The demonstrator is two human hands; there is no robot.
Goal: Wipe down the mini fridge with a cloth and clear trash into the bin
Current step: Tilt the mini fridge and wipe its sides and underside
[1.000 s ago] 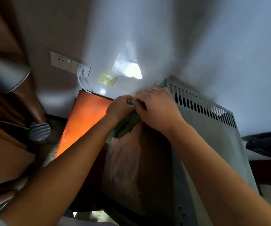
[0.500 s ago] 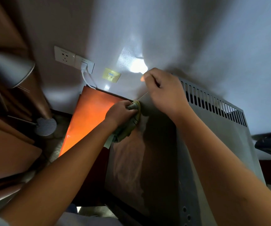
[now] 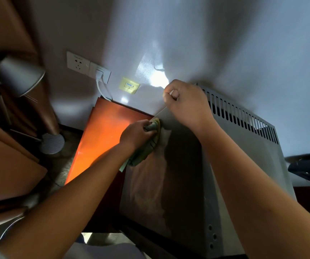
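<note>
- Where the pale wall (image 3: pixel 215 43) fills the upper half of the view, a bright patch of light glares on it just above the right hand.
- Below it the mini fridge (image 3: pixel 243 165) stands with its grey vented back and side turned toward the camera; a row of slots runs along the top edge, and its dark near face carries a pale smeared patch.
- Left of the fridge an orange-lit wooden panel (image 3: pixel 101 139) stands upright against the wall, touching or just beside the fridge; I cannot tell which.
- At far left a grey lamp shade (image 3: pixel 19 77) tilts downward, with a round striped base (image 3: pixel 52 143) near the floor beneath it.
- On the wall sit a white double socket (image 3: pixel 87 67) with a white cable (image 3: pixel 101 88) plugged in, and just right of it a small yellow wall plate (image 3: pixel 129 85).
- At the right edge lies a dark object (image 3: pixel 307 165), too dim to identify.
- The left hand (image 3: pixel 137 134) has its fingers curled round a bunched green cloth (image 3: pixel 146 144), pressing it against the upper left corner of the fridge's dark face.
- The right hand (image 3: pixel 185 103) is raised over the fridge's top corner, fingers curled tight, pinching a thin pale strip (image 3: pixel 171 92) between thumb and forefinger; what the strip is cannot be told.
</note>
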